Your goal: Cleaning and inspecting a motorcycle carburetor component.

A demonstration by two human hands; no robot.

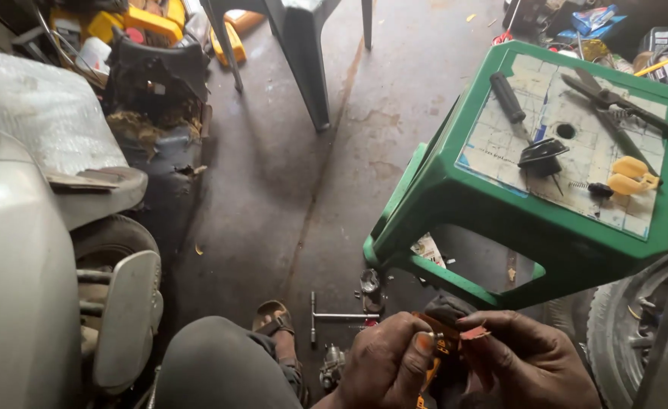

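**Small orange part pinched between both hands, tools laid out above**

On the concrete floor [288, 174] of a cluttered workshop, the biggest thing in view is the white scooter body [16, 273] at the left edge, its grey footrest [126, 318] hanging just beside the person's knee [220, 363]. To the right stands a green plastic stool [500, 220], tilted in this view and serving as a workbench: its tiled top keeps a black-handled screwdriver [509, 98], a pair of pliers [614, 102], a black cap-like part [542, 155] and a yellow clip [631, 176] off the floor and within easy reach. A tyre [621, 333] shows behind the stool's lower right corner.

Lower down, a T-handle wrench [334, 316] lies flat on the floor near the sandalled foot [273, 322], with a few small metal bits beside it.

At the bottom edge, the left hand [383, 363] and right hand [530, 360] meet close together, held near the body for fine work. Both are closed in a pinch on a small orange part [443, 333] (its exact kind is too small to tell). It looks orange with a dark section, mostly hidden by fingertips.
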